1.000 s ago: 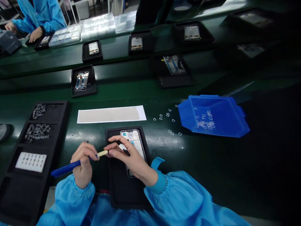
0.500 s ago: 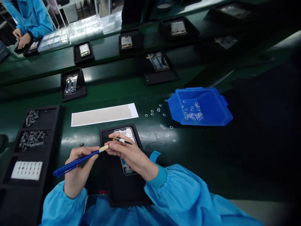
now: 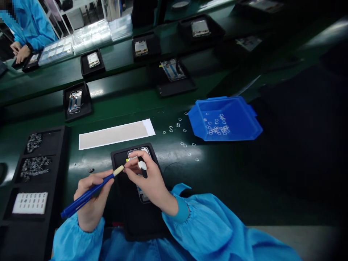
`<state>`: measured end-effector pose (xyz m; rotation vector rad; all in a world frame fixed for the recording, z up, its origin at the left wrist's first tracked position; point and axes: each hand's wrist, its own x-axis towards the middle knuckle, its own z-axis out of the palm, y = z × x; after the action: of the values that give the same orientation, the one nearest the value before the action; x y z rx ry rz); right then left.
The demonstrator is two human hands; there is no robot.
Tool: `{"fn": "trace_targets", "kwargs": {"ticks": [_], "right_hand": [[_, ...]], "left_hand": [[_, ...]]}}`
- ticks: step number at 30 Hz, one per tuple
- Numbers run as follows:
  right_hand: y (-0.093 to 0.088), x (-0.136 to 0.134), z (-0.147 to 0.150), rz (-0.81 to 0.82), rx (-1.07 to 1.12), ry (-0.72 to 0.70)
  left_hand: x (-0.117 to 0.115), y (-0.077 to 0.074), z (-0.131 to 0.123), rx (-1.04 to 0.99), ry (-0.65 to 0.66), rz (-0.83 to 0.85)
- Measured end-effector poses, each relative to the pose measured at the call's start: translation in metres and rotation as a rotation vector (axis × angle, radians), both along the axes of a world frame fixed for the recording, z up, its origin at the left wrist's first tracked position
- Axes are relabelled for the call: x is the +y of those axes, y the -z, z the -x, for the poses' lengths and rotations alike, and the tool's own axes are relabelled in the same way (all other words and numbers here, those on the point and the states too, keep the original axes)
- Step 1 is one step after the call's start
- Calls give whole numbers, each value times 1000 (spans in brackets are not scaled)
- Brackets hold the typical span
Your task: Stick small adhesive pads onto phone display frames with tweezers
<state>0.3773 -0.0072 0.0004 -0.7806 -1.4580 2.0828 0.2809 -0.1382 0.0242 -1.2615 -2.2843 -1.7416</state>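
Note:
My left hand [image 3: 91, 197] grips a blue pen-like tool [image 3: 84, 197] whose cream tip points right and meets the fingertips of my right hand [image 3: 148, 179]. The right hand is pinched at that tip and also carries a slim black tool with a white end [image 3: 142, 166]. Under the right hand lies a phone frame [image 3: 136, 154] in a black foam holder [image 3: 141, 214], mostly covered by the hand. Whether anything small sits between the right fingertips is too fine to see.
A black compartment tray [image 3: 32, 181] with small dark parts and a white card stands at the left. A white-and-tan strip [image 3: 115, 133] lies beyond the holder. A blue bin [image 3: 225, 117] with small white rings sits at the right, with loose rings [image 3: 185, 143] beside it. More phone holders [image 3: 74, 100] ride the belt; another person works at far left.
The view has shifted so everything sits further left. My right hand has turned the slim black tool so its white end shows, and the fingers have closed tighter at the pen's tip.

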Motion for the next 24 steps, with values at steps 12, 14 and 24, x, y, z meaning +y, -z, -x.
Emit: {"fn": "trace_targets", "kwargs": {"ticks": [12, 14, 24], "right_hand": [[-10, 44, -36, -277, -20, 144], [-7, 81, -61, -475, -165, 397], [17, 109, -94, -1217, -404, 412]], "left_hand": [[21, 15, 19, -520, -5, 59], [27, 20, 22, -422, -10, 84], [63, 21, 21, -71, 32, 332]]}}
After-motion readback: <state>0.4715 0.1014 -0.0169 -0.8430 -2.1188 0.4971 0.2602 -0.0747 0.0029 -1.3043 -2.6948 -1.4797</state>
